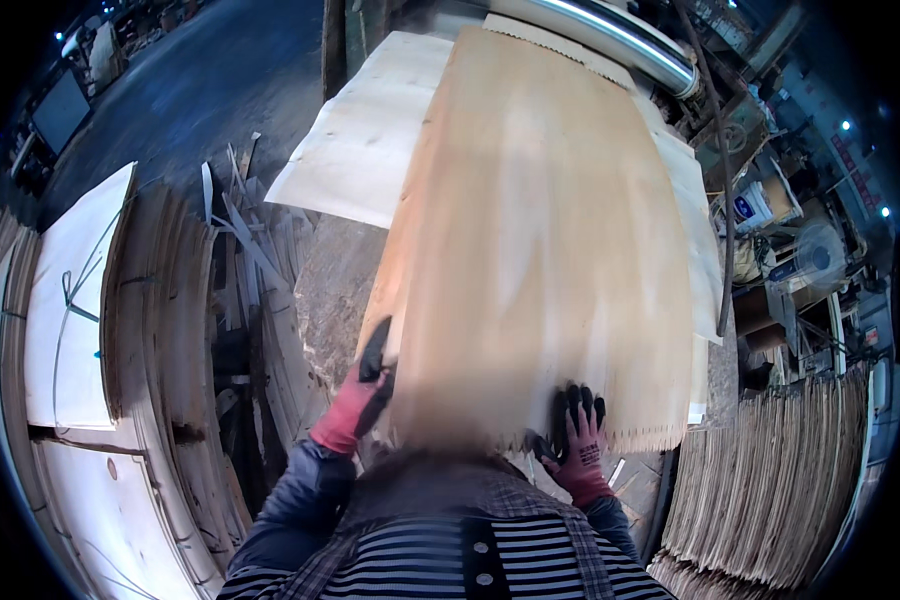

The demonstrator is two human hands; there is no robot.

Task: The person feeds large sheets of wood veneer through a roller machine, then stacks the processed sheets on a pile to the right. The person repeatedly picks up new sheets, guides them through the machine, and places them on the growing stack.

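A large tan wood veneer sheet [560,230] stretches away from me, with a jagged near edge and some motion blur. My left hand [355,405], in a red glove with black fingers, is at its near left edge, closed on that edge; part of its fingers is hidden. My right hand [580,445], gloved alike, lies on the near edge with fingers spread and thumb out to the left. Under the tan sheet, paler veneer sheets [360,135] stick out at left and right.
A shiny metal roller [620,40] runs across the far end. Bundled veneer stacks [70,310] stand at left beside scrap strips [255,250]. Another veneer stack [760,480] is at near right. Farther right are a fan [820,255] and a white bucket [755,205].
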